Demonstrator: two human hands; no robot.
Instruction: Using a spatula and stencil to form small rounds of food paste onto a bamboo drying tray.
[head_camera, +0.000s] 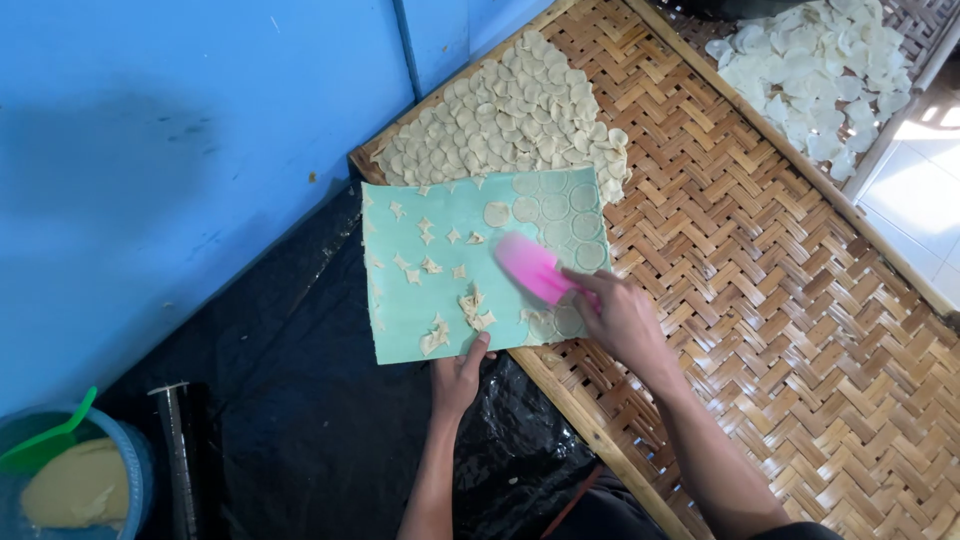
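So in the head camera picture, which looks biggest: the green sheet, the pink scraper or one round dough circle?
1. Green sheet, held at its near edge by the left hand.
2. Pink scraper, in the right hand.
3. One dough circle, smallest.

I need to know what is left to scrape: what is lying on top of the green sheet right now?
On the green sheet: thin dough rounds along its right side, small dough scraps scattered over the rest. The pink scraper in the right hand covers part of the sheet; anything beneath is hidden.

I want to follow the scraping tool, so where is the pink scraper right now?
In the head view, the pink scraper is in the right hand, over the right part of the green sheet, beside the round dough discs.
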